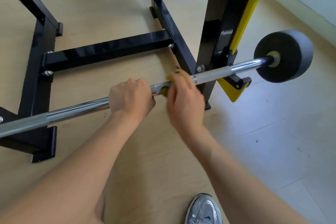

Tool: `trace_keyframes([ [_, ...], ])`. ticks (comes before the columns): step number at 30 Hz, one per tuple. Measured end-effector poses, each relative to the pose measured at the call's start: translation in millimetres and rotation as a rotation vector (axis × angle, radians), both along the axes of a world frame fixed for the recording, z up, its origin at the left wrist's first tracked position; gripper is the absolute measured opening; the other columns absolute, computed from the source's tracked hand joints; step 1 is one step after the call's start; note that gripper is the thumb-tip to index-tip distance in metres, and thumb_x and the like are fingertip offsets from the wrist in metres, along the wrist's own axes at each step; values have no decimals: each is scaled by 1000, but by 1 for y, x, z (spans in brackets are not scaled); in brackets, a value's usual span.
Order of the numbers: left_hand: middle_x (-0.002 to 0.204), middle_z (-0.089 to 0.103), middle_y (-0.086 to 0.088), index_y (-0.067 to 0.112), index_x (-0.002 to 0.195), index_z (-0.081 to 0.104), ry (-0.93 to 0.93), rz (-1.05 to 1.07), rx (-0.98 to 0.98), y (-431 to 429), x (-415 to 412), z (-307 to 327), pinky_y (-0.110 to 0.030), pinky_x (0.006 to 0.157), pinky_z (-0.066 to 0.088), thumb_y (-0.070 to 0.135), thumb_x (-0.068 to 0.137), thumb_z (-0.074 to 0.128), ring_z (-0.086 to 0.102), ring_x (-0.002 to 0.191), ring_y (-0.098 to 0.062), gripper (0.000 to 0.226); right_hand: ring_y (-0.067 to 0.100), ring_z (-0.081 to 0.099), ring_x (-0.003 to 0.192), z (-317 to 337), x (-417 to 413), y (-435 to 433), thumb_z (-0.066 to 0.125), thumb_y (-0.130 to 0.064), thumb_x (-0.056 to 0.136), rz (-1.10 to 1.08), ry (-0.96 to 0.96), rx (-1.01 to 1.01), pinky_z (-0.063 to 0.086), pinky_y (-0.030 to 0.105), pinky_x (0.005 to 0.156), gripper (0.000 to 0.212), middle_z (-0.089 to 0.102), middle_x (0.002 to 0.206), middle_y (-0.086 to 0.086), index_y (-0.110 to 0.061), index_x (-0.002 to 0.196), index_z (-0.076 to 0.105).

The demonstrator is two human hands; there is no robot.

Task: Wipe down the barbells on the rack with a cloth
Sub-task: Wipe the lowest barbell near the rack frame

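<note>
The barbell rests on the rack, its long axis running lower left to upper right. The left hand grips the shaft, fingers wrapped round it. Beside it, the right hand pinches the cloth against the shaft. The knurled section lies beyond, toward the weight plate.

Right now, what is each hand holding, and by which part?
The left hand grips the barbell around its chrome shaft. The right hand holds a bunched yellowish cloth against the shaft just beside it; the grip is blurred.
</note>
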State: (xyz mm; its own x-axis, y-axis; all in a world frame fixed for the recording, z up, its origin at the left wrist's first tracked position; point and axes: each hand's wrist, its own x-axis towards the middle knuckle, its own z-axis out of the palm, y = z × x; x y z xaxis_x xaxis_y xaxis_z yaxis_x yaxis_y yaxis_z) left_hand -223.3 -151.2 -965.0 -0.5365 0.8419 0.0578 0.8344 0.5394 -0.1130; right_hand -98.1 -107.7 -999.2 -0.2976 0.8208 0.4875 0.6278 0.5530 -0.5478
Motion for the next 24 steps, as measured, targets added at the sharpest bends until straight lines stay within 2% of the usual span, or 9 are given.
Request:
trace_keyframes([
  [2, 84, 67, -7, 21, 87, 63, -13, -58, -29, 0, -5, 3, -33, 64, 42, 28, 91, 60, 67, 79, -34, 9, 23, 73, 91, -8, -14, -22, 49, -29, 108, 194, -54, 100, 58, 38, 58, 32, 62, 141, -4, -14, 127, 70],
  [4, 81, 63, -3, 20, 87, 58, -127, -82, -97, 3, -14, 8, -33, 64, 45, 35, 84, 64, 64, 74, -29, 16, 23, 73, 85, -8, 1, 1, 48, -30, 110, 218, -115, 215, 56, 39, 53, 30, 67, 131, -5, -19, 125, 72],
  [7, 74, 64, -2, 19, 86, 62, -379, -70, -291, 14, -28, 16, -31, 58, 49, 40, 71, 69, 64, 62, -24, 26, 22, 72, 91, -3, 38, 45, 39, -30, 112, -17, -70, 156, 57, 36, 60, 36, 69, 125, -5, -20, 125, 70],
  [9, 69, 67, -3, 17, 80, 61, -479, -65, -336, 19, -31, 17, -30, 55, 51, 40, 68, 71, 66, 56, -25, 27, 20, 69, 96, -5, 34, 40, 36, -34, 113, -162, 3, 48, 54, 31, 66, 40, 64, 135, -4, -18, 133, 66],
  [12, 73, 63, -3, 19, 75, 57, -370, -104, -276, 17, -32, 12, -31, 57, 47, 45, 67, 66, 63, 64, -26, 29, 15, 65, 106, -12, 2, -2, 47, -36, 107, 68, -14, -1, 51, 29, 65, 42, 50, 152, -3, -14, 140, 61],
  [15, 73, 61, 2, 25, 78, 63, -279, -192, -102, 5, -33, 1, -33, 58, 50, 48, 65, 64, 61, 68, -26, 27, 22, 66, 101, -16, 18, 9, 53, -29, 105, 384, -198, 140, 57, 36, 60, 48, 48, 151, -1, -19, 152, 51],
  [18, 79, 60, 9, 34, 90, 63, -248, -279, 88, -8, -31, -6, -33, 59, 52, 47, 74, 69, 58, 73, -21, 21, 28, 69, 94, -18, 41, 35, 50, -19, 106, 342, -351, 227, 55, 38, 55, 58, 45, 154, -3, -32, 161, 38],
  [21, 77, 58, 7, 28, 92, 65, -88, -265, 134, -11, -22, -9, -31, 56, 43, 45, 86, 67, 55, 67, -22, 18, 31, 70, 100, -22, 26, 7, 45, -12, 103, 227, -188, 73, 56, 39, 57, 61, 30, 169, -6, -27, 162, 36],
  [24, 85, 69, -7, 22, 95, 71, 51, -97, 83, -6, -9, -9, -33, 61, 38, 34, 99, 57, 66, 77, -34, 19, 32, 71, 101, -22, 0, -23, 37, -24, 102, 309, -137, 34, 57, 42, 60, 61, 20, 173, -8, -22, 163, 34],
])
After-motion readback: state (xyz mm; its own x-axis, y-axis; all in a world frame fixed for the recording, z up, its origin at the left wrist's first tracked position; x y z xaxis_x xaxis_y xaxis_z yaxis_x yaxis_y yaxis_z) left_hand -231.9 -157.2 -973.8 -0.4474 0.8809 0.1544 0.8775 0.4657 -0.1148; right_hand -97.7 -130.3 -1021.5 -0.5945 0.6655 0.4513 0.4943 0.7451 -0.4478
